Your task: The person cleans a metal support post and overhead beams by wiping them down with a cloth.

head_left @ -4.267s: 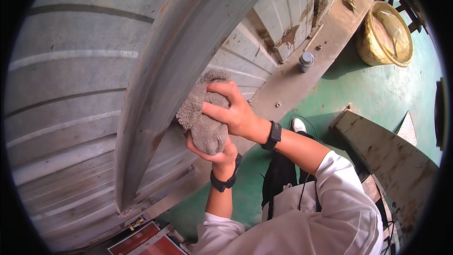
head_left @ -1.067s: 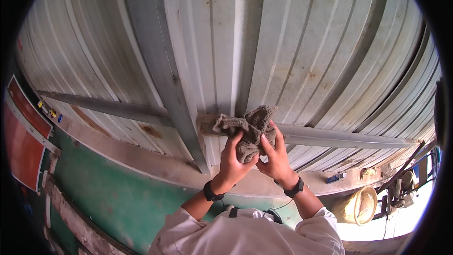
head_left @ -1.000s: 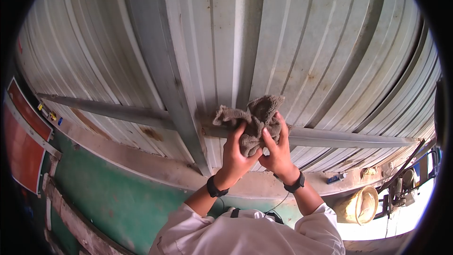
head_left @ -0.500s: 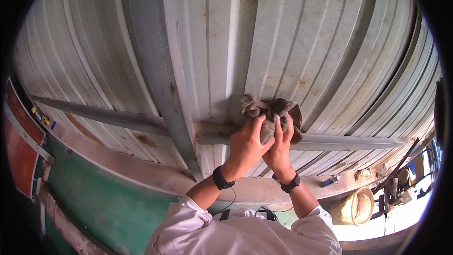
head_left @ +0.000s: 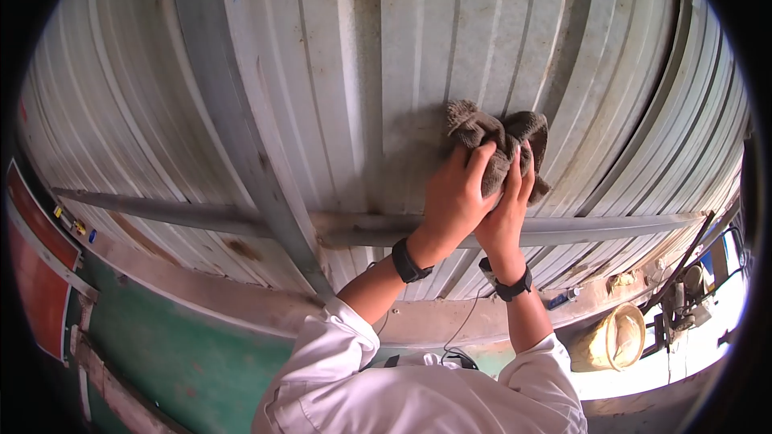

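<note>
A bunched grey-brown cloth [head_left: 503,145] is in both hands, in front of the ribbed metal wall [head_left: 418,56] and above the horizontal rail [head_left: 563,230]. My left hand [head_left: 454,197] grips its left lower side, with fingers curled over the folds. My right hand [head_left: 508,213] closes on its lower right part, the fingers pointing up. The hands touch at their inner sides. Part of the cloth is hidden behind the fingers, and its loose folds stick out above them.
An upright metal post [head_left: 241,104] stands left of the hands. Low on the right are a small blue-grey can [head_left: 564,298] on the ledge and a yellowish bucket [head_left: 599,345]. Red panels [head_left: 40,273] stand at the far left, beside the green floor [head_left: 193,354].
From the curved beam seen earliest, the view has turned to the ribbed wall. Over the last second both hands have carried the cloth up and right, from the rail to above it.
</note>
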The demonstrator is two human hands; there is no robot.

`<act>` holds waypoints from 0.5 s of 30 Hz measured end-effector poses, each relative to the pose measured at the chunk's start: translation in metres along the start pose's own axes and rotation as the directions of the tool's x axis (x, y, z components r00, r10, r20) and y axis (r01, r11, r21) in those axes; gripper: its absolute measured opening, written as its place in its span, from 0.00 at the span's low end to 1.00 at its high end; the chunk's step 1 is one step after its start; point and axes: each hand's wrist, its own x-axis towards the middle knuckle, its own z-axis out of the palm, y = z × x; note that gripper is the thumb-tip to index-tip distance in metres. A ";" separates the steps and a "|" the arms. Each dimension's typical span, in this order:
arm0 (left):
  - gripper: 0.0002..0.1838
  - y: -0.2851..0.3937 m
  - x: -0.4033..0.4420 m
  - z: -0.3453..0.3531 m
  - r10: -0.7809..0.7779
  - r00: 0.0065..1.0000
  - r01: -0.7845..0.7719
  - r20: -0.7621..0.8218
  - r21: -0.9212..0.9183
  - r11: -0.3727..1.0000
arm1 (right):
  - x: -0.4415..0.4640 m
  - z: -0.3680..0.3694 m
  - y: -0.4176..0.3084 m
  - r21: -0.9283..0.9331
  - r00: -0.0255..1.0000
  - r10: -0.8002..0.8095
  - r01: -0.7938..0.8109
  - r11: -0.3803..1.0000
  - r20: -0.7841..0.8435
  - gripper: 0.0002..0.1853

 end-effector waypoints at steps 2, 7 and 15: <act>0.28 -0.003 -0.020 0.005 -0.041 0.993 0.041 0.108 0.004 0.999 | -0.022 -0.006 0.005 -0.008 0.996 0.076 -0.075 0.997 0.046 0.44; 0.28 -0.010 -0.063 -0.020 -0.233 0.910 0.213 0.343 0.095 0.972 | -0.071 -0.008 -0.002 -0.007 0.946 0.145 -0.149 0.989 0.291 0.46; 0.30 -0.025 0.002 -0.080 -0.155 0.988 0.157 -0.021 0.156 0.975 | 0.031 0.034 -0.031 0.135 0.936 -0.197 0.164 0.977 0.290 0.43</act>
